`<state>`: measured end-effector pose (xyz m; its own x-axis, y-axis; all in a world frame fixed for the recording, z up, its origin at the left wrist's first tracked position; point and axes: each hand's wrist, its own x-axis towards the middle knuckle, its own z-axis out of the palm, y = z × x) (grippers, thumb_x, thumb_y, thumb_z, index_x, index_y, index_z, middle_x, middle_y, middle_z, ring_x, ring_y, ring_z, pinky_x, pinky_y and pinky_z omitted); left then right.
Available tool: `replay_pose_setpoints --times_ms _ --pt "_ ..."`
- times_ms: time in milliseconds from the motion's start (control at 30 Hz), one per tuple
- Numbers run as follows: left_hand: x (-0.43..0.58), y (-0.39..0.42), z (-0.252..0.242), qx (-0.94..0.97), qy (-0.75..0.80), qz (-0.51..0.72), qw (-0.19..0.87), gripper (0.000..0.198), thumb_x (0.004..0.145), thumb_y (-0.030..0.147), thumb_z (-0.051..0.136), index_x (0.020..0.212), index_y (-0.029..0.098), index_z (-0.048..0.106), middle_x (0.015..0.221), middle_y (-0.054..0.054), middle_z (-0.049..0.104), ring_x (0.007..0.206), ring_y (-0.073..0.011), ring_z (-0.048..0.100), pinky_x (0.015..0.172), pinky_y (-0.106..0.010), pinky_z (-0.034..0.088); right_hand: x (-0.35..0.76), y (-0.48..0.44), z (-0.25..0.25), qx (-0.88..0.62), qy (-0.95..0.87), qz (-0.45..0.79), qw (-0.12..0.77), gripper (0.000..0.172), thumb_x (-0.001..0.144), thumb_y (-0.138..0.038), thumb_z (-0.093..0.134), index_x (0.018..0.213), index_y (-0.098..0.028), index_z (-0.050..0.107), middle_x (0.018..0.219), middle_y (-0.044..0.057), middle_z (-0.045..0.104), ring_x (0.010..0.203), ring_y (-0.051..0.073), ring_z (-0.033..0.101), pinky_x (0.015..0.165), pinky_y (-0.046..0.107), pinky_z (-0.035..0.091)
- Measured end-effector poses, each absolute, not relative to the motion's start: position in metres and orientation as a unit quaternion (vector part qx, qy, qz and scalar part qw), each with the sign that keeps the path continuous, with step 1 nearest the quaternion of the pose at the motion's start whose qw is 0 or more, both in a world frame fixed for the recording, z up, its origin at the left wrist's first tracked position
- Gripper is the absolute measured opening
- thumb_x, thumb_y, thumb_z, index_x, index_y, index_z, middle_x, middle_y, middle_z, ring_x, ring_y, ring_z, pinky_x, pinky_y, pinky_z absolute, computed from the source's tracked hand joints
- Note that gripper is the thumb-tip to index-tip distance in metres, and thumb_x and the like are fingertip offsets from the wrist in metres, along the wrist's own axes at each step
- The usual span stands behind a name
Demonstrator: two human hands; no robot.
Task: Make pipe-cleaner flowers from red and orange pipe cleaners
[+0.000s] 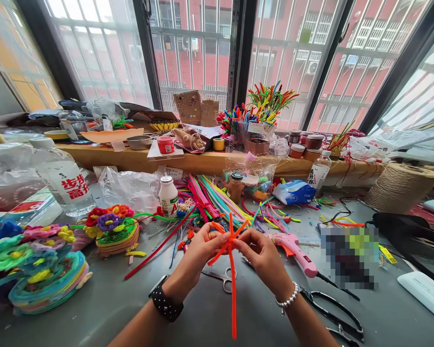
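The orange pipe cleaners (231,250) cross in a star above the grey table (94,299), one long stem hanging down. The left hand (198,253) and right hand (262,255) both pinch the crossing, seemingly mid-twist. Another turn needs both pinches firm. Small scissors (222,278) lie just beneath.

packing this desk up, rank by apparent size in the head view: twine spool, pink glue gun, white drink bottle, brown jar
1. twine spool
2. pink glue gun, nearer the camera, so unsure
3. white drink bottle
4. brown jar
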<state>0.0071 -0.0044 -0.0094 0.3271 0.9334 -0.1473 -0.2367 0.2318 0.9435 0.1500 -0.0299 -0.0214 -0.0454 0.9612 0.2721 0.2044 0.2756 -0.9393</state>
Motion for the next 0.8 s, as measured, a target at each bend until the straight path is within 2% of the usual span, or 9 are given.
replay_pose_setpoints --times_ms 133,467,800 --pt "0.007 -0.0033 -0.0107 0.449 0.391 0.425 0.682 0.032 0.06 0.032 0.066 0.078 0.017 0.045 0.054 0.005 0.054 0.059 -0.0136 0.06 0.06 -0.025 0.045 0.1522 -0.0273 -0.0229 -0.463 -0.635 0.388 0.482 0.022 0.073 -0.036 0.052 0.067 -0.016 0.055 0.062 -0.001 0.054 0.054 0.01 0.045 0.049 0.021 0.036" --pt "0.0027 0.0003 -0.0138 0.497 0.405 0.406 0.652 0.037 0.059 0.029 0.067 0.086 0.017 0.045 0.064 0.001 0.059 0.062 -0.0131 0.059 0.061 -0.024 0.042 0.15 -0.0253 -0.027 -0.478 -0.613 0.401 0.484 0.021 0.072 -0.035 0.055 0.067 -0.015 0.057 0.063 0.0 0.055 0.058 0.011 0.047 0.052 0.021 0.036" --pt "0.0037 0.0029 -0.015 0.423 0.381 0.412 0.711 0.036 0.058 0.022 0.069 0.085 0.016 0.045 0.072 -0.003 0.063 0.07 -0.0151 0.06 0.071 -0.029 0.043 0.1472 -0.0219 -0.0298 -0.469 -0.545 0.478 0.504 0.026 0.072 -0.039 0.053 0.068 -0.014 0.055 0.057 -0.002 0.05 0.051 0.009 0.043 0.048 0.02 0.034"
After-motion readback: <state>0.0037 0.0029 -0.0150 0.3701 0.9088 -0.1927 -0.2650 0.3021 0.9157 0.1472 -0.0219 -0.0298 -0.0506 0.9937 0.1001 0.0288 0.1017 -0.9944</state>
